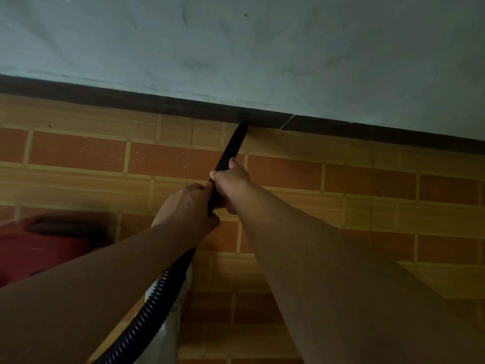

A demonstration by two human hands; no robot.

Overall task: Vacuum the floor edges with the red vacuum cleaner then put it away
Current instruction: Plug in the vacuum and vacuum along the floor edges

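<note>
Mid-task, vacuuming stage. Both hands are on the black nozzle tube (pixel 232 148): the right hand (pixel 231 185) is further up the tube, fingers and thumb wrapped round it, and the left hand (pixel 187 206) is just behind and touching it, curled round the tube's lower end where the ribbed hose (pixel 157 298) starts. The nozzle tip is ahead of the right hand, pressed to the line where the tiled floor (pixel 341 179) meets the dark skirting board (pixel 131 101) under the pale wall (pixel 236 48). So the person is working the edge right now. How much of the edge is already done cannot be told: only this one stretch of wall shows, and no dirt is clear enough to compare. The red vacuum cleaner (pixel 39 248) body sits on the floor behind and to the left of the left hand, well apart from it, partly out of view, with the hose running back under the left forearm. Something white is under the hose, unclear what. Judged left to do: the rest of the edges, then putting the cleaner away, which is not yet begun.
</note>
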